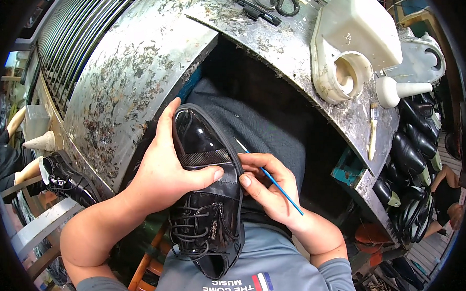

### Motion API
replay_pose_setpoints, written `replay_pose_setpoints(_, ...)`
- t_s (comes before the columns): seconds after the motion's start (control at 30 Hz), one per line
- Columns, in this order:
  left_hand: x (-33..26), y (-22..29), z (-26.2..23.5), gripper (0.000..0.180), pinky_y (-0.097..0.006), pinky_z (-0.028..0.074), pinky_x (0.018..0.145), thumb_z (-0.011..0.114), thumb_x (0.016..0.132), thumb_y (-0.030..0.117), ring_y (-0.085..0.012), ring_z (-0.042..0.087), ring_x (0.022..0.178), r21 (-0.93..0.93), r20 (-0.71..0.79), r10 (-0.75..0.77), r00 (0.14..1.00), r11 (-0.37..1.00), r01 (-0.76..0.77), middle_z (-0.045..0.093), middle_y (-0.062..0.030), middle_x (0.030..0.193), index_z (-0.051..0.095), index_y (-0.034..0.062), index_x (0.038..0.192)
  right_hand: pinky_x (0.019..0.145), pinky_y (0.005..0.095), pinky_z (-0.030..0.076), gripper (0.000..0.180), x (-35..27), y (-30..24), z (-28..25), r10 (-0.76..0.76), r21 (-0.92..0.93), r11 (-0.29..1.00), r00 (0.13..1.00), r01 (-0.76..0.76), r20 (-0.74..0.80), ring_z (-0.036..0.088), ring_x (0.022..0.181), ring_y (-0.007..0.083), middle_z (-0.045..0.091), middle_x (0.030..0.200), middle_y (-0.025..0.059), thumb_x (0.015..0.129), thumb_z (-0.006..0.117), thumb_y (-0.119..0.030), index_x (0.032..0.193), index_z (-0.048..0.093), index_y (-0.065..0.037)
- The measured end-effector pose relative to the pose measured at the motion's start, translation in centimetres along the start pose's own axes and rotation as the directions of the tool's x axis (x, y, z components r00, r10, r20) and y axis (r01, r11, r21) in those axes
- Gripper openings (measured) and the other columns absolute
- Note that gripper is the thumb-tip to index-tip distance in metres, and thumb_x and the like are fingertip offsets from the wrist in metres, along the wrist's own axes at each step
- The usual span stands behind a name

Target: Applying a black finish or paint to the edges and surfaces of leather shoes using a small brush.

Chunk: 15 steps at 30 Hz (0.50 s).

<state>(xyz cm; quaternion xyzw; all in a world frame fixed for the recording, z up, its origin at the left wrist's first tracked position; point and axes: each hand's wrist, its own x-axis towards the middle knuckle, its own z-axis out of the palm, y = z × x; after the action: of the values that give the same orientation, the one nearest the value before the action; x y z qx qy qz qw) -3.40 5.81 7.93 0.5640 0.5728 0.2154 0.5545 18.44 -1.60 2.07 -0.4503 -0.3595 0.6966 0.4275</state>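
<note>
A glossy black lace-up shoe (pixel 205 162) lies on my lap, toe pointing away from me. My left hand (pixel 162 168) grips it across the toe cap and side, thumb pressed on the upper. My right hand (pixel 268 188) holds a thin blue brush (pixel 275 182) like a pen, its tip at the shoe's right edge near the sole. The fingers of that hand also touch the shoe's side.
A stained metal workbench (pixel 133 72) curves around me. On it lie black scissors (pixel 279 1), a white plastic container (pixel 352 38), a white nozzle bottle (pixel 395 91) and a brush (pixel 372 130). Several black shoes (pixel 413 149) are stacked at right; another person holds a shoe (pixel 64 177) at left.
</note>
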Motion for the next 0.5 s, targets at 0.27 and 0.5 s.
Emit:
replay_pose_setpoints(0.27, 0.14, -0.57, 0.68, 0.116, -0.037, 0.042, 0.109, 0.086, 0.069, 0.016, -0.0263, 0.057, 0.121, -0.036, 0.000, -0.004, 1.000, 0.999, 0.004, 0.058, -0.0213, 0.128, 0.011, -0.0061, 0.154, 0.094, 0.0287, 0.051, 0.037, 0.09, -0.06, -0.73, 0.003, -0.018, 1.000, 0.999, -0.002, 0.041, 0.065, 0.108, 0.0157, 0.068, 0.118, 0.0137, 0.097, 0.065, -0.007, 0.131, 0.055, 0.004)
replay_pose_setpoints(0.5, 0.18, -0.84, 0.63, 0.114, -0.037, 0.040, 0.110, 0.086, 0.070, 0.016, -0.0245, 0.055, 0.123, -0.067, 0.010, -0.020, 1.000, 0.998, 0.020, 0.055, -0.0194, 0.132, 0.013, -0.0049, 0.155, 0.093, 0.0276, 0.050, 0.040, -0.13, -0.08, -0.90, 0.053, -0.024, 0.998, 0.997, -0.051, 0.049, 0.062, 0.111, 0.0153, 0.065, 0.123, 0.0143, 0.098, 0.064, -0.011, 0.134, 0.052, 0.004)
